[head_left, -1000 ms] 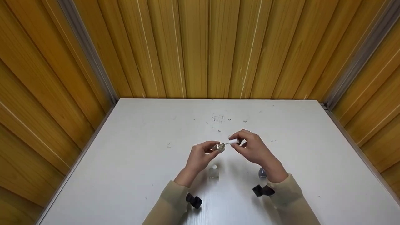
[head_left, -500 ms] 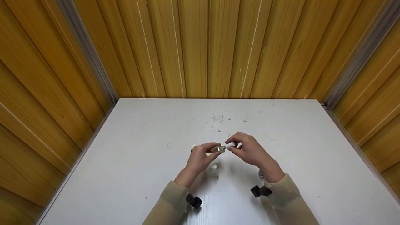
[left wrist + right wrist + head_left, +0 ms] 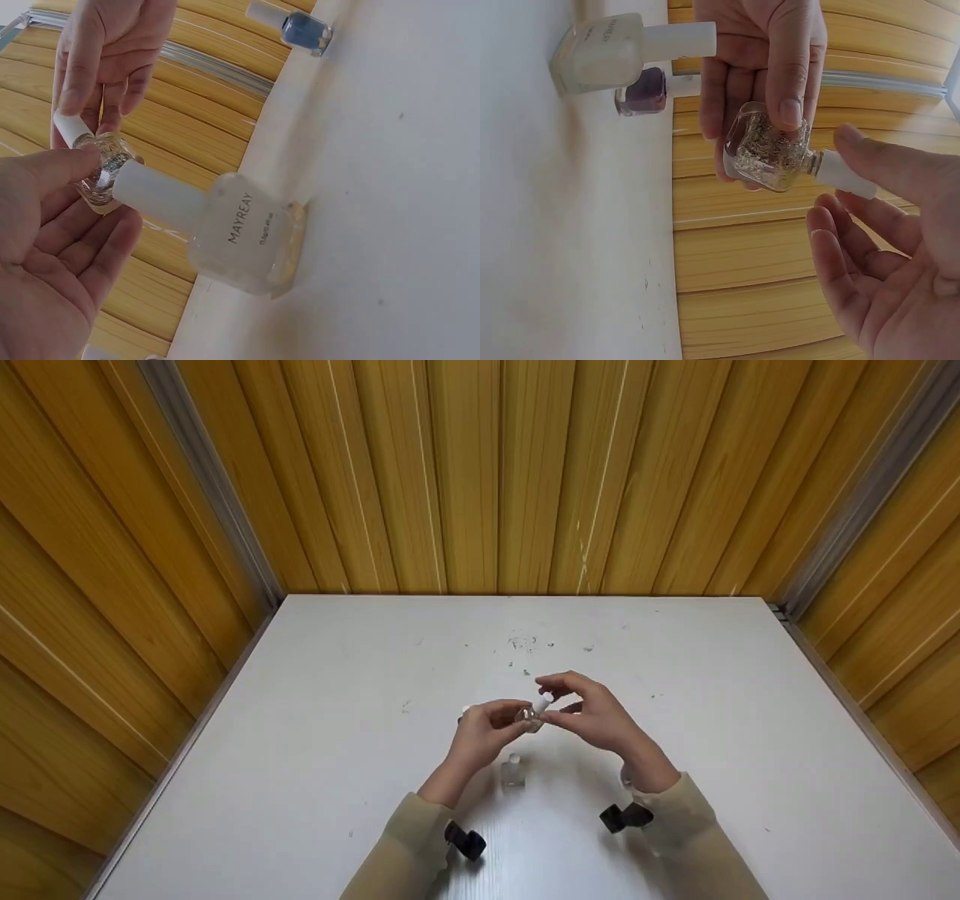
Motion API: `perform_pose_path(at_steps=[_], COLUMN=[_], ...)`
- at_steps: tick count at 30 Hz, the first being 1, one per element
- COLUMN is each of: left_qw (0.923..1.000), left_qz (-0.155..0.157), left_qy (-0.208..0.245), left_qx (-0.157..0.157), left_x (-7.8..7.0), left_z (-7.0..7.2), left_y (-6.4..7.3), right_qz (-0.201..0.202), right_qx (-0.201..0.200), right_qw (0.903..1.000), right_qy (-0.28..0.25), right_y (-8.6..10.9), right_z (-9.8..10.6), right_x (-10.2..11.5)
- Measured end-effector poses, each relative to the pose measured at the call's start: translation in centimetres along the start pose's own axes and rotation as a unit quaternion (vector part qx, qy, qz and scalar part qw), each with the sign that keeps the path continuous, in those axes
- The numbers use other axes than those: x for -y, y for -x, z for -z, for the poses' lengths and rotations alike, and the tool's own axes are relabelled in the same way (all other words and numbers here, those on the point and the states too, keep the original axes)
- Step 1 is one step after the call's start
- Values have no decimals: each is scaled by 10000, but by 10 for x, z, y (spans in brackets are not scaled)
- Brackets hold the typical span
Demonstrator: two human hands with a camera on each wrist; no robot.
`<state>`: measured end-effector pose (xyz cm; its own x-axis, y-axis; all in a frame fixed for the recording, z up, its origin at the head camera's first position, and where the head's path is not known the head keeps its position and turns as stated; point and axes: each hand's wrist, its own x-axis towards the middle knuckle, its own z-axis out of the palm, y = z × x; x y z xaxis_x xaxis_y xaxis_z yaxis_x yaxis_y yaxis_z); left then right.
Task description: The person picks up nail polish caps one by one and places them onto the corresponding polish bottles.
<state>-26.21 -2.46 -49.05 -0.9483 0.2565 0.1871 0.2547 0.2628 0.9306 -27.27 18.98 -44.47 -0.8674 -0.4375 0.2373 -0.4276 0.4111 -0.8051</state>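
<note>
My left hand [image 3: 480, 739] holds a clear nail polish bottle [image 3: 769, 154] with gold glitter by its body, thumb on one side and fingers on the other. The white cap [image 3: 543, 703] sits on the bottle's neck, tilted up to the right. My right hand [image 3: 600, 724] is at this cap, its thumb against one side and fingers loosely curled around the other. In the right wrist view a short length of threaded neck shows below the cap. A pale, milky nail polish bottle [image 3: 240, 232] with a white cap stands on the table below the hands.
A blue nail polish bottle [image 3: 306, 31] stands near my right wrist, mostly hidden in the head view. A purple one [image 3: 643, 91] stands beyond my left hand. The white table [image 3: 360, 660] meets wood-patterned walls [image 3: 465, 472] at its edges.
One second ago the cap's applicator was partly out of the bottle; my right hand has moved left and put the cap on the neck. The bottle has tipped more upright.
</note>
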Motion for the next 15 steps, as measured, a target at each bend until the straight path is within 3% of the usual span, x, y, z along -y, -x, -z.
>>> perform_pose_path(at_steps=[3, 6, 10, 15], left_qw=[9990, 9982, 9975, 9973], left_qz=[153, 212, 266, 272], left_qy=[403, 565, 656, 674], left_qx=[-67, -57, 10, 58], left_x=[2, 5, 6, 6], left_z=[0, 0, 0, -1], left_y=[-2, -4, -4, -3], right_qz=[-10, 46, 47, -142], right_qx=[-10, -20, -140, -583], right_qw=[9967, 9931, 9933, 9936], right_qy=[-807, -1173, -1143, -952], right_y=[-2, -3, -4, -6], right_z=[0, -2, -6, -12], right_x=[-1, -3, -5, -5])
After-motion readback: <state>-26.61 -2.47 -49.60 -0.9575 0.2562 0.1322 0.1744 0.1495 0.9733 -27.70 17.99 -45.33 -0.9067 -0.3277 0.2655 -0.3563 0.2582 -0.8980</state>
